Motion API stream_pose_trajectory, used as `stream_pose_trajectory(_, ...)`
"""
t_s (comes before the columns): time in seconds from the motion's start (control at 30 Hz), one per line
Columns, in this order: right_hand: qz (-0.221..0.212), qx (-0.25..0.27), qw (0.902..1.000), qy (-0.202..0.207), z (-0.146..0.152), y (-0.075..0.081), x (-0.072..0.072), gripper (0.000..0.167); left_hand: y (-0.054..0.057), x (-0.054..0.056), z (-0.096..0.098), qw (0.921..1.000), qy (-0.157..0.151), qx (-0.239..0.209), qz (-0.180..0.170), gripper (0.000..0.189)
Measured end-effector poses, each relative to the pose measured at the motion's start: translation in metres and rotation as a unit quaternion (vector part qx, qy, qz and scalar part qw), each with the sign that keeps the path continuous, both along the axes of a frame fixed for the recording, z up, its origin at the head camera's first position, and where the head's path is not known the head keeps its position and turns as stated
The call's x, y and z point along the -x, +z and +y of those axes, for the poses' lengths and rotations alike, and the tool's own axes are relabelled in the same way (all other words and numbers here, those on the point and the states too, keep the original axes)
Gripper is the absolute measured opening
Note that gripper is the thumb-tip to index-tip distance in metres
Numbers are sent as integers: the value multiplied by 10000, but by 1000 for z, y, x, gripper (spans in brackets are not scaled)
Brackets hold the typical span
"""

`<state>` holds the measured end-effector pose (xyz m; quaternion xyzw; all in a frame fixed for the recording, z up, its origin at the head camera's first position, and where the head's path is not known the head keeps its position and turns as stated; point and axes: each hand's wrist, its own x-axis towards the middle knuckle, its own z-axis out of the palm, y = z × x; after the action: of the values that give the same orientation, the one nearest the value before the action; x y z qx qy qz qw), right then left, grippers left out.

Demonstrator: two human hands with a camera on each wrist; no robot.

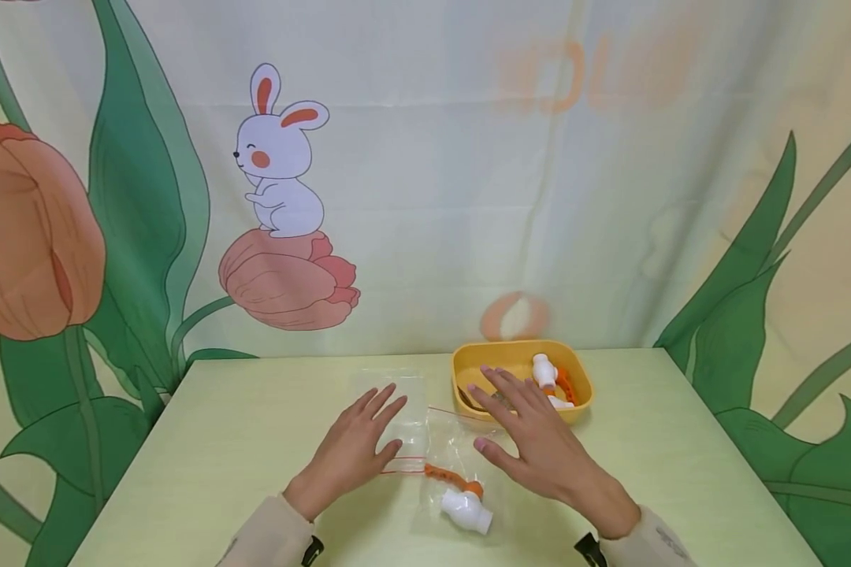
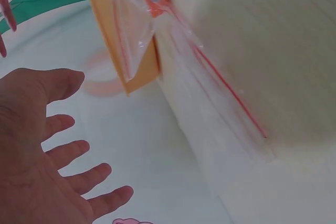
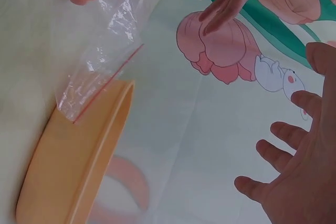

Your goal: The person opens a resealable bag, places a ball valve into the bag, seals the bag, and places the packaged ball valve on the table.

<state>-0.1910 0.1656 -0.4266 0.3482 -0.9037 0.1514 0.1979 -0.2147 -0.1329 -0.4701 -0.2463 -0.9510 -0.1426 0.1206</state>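
Note:
Both hands hover over the table with fingers spread and nothing held. My left hand (image 1: 352, 443) is above the flat clear zip bag (image 1: 404, 417) with red seal lines. My right hand (image 1: 539, 441) hangs in front of the yellow bin (image 1: 461, 370), overlapping its near side in the head view. Between the hands lies a second clear zip bag (image 1: 443, 433). Inside it is a white plastic valve (image 1: 466, 512) with an orange handle (image 1: 445, 475). In the right wrist view this bag's red-lined mouth (image 3: 107, 85) reaches up by the bin's wall.
In the bin are another white valve (image 1: 544, 372) with an orange part (image 1: 566, 386) and some small dark items, partly hidden by my right hand. The pale table (image 1: 255, 425) ends at a printed curtain (image 1: 411, 236) with a rabbit and tulips.

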Motion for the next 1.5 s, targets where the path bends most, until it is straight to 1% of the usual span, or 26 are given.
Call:
stream_pose_trajectory(0.17,107,-96,9998,102,-5,-10,1,64,-15,3,-5,9995,-67,206,-230,60)
stream_pose_trajectory(0.33,69,-149,9997,159,-8,-15,1,64,-28,5,-9,9982,-7,263,-541,59)
stream_pose_trajectory(0.47,-18,-236,9996,131,-9,-18,0,64,-35,6,-12,9966,-7,206,-804,55)
stream_pose_trajectory(0.57,-75,-297,9995,89,-9,-20,-1,64,-39,8,-12,9959,-49,219,-878,48)
stream_pose_trajectory(0.67,-103,-324,9994,89,-9,-23,-1,64,-43,9,-13,9946,-97,149,-1023,39)
stream_pose_trajectory(0.77,-125,-306,9994,105,-9,-23,-1,64,-48,9,-14,9946,-186,60,-1020,28)
stream_pose_trajectory(0.87,-133,-279,9994,126,-10,-24,-1,64,-50,10,-14,9959,-257,29,-863,19)
stream_pose_trajectory(0.93,-125,-279,9995,128,-9,-24,-1,63,-51,12,-13,9968,-250,101,-746,14)
stream_pose_trajectory(1.1,-56,-266,9995,154,-9,-25,0,62,-49,14,-13,9974,-159,263,-647,5)
stream_pose_trajectory(1.33,-26,-218,9997,115,-10,-22,0,62,-40,14,-15,9982,-11,129,-585,6)
stream_pose_trajectory(1.43,-70,-141,9998,90,-9,-18,1,63,-34,14,-16,9989,52,-7,-467,6)
stream_pose_trajectory(1.5,-60,-104,9999,99,-10,-15,2,64,-29,14,-16,9994,92,-97,-314,6)
